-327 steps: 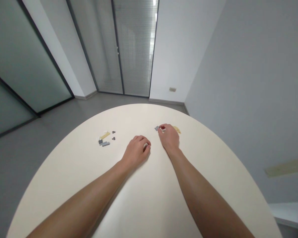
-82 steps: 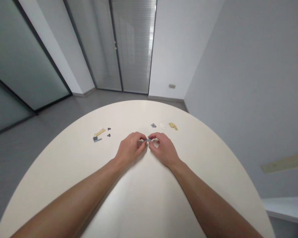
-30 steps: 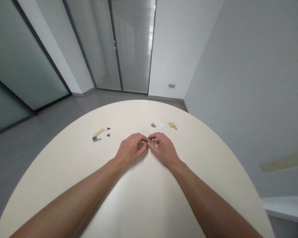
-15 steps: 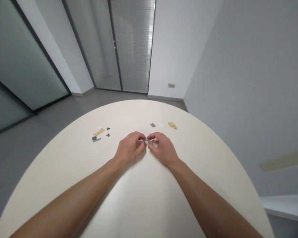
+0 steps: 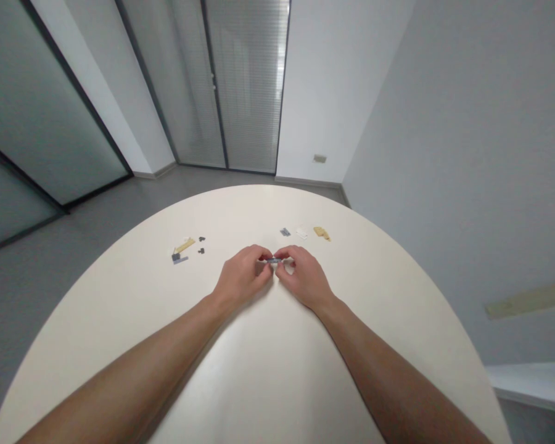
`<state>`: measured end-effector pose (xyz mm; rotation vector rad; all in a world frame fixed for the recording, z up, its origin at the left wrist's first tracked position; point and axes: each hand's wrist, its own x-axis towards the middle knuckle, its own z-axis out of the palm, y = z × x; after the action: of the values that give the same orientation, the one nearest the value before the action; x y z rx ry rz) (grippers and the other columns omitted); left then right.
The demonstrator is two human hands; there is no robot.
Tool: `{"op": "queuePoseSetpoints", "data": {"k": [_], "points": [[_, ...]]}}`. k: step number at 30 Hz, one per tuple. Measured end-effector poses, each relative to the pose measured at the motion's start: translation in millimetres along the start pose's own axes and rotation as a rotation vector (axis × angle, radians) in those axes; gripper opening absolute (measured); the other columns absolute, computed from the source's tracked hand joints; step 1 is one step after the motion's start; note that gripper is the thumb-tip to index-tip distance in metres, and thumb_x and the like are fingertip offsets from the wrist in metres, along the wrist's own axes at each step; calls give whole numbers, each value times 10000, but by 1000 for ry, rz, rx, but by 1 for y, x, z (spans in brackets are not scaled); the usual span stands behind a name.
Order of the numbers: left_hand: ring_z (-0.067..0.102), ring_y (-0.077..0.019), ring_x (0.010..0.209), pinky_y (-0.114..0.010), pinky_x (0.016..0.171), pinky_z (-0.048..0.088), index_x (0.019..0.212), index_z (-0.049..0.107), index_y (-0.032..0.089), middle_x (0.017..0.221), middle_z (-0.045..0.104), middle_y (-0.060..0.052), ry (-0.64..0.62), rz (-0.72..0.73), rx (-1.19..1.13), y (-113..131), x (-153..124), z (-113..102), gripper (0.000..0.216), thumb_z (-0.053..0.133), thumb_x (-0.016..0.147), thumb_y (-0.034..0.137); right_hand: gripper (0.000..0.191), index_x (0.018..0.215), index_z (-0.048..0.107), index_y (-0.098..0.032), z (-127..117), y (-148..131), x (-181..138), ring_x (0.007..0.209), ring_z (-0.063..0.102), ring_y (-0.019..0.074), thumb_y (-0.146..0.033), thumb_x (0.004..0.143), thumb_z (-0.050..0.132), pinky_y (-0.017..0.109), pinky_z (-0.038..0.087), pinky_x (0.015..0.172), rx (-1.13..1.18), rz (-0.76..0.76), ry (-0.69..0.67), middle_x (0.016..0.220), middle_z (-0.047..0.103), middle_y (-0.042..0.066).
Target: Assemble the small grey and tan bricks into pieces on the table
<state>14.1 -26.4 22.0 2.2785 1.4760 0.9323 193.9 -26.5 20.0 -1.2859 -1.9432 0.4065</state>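
My left hand [image 5: 242, 276] and my right hand [image 5: 302, 277] meet above the middle of a round cream table [image 5: 268, 364]. Both pinch the same small grey brick piece [image 5: 273, 261] between thumb and fingertips, one hand at each end. The fingers of both hands are curled and closed round it. A bit of white shows under my right fingertips, too small to make out.
To the left lie a tan plate [image 5: 184, 245], a grey piece [image 5: 178, 259] and two small dark bits [image 5: 201, 245]. Beyond my hands lie a grey piece [image 5: 285, 232], a white piece [image 5: 301, 232] and a tan piece [image 5: 322, 233]. A grey wall stands close on the right.
Nearly eleven seconds ago my hands were apart, the right one reaching among the far pieces. Since then they have come together on the grey piece; over the last second they barely shift.
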Motion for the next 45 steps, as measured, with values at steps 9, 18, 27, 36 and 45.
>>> {"op": "queuePoseSetpoints", "data": {"k": [9, 18, 27, 36, 45], "points": [[662, -175, 870, -322, 788, 512, 1003, 643, 241, 983, 721, -20, -16, 74, -29, -2, -1, 2, 124, 594, 890, 252, 215, 974, 654, -238, -1, 0, 1, 979, 627, 201, -115, 811, 588, 361, 479, 874, 11, 21, 0, 1007, 707, 27], [656, -166, 846, -310, 770, 501, 989, 636, 238, 977, 718, -11, -11, 77, -33, -2, -1, 1, 107, 595, 890, 242, 197, 968, 653, -233, -1, -1, 1, 969, 629, 198, -117, 828, 575, 357, 481, 867, 5, 19, -3, 1009, 709, 30], [650, -162, 809, -312, 762, 497, 991, 646, 233, 971, 716, -12, -10, 48, -24, 0, -1, 0, 113, 588, 895, 249, 178, 978, 658, -235, 1, 2, 0, 960, 628, 194, -147, 839, 590, 344, 479, 853, 13, 10, 2, 1003, 709, 25], [640, -158, 803, -306, 749, 480, 991, 647, 232, 973, 716, -12, -12, 31, -24, -2, 0, 1, 119, 585, 889, 233, 182, 976, 662, -233, 0, 1, 0, 967, 631, 193, -137, 839, 590, 340, 478, 858, 11, 19, -5, 1003, 712, 27], [646, -169, 822, -315, 752, 482, 987, 655, 228, 969, 720, -22, -14, 9, -16, 0, 0, 0, 117, 589, 894, 257, 119, 972, 660, -233, 1, 2, 0, 932, 636, 195, -199, 861, 635, 348, 490, 837, 6, 22, 6, 985, 710, 20]]}}
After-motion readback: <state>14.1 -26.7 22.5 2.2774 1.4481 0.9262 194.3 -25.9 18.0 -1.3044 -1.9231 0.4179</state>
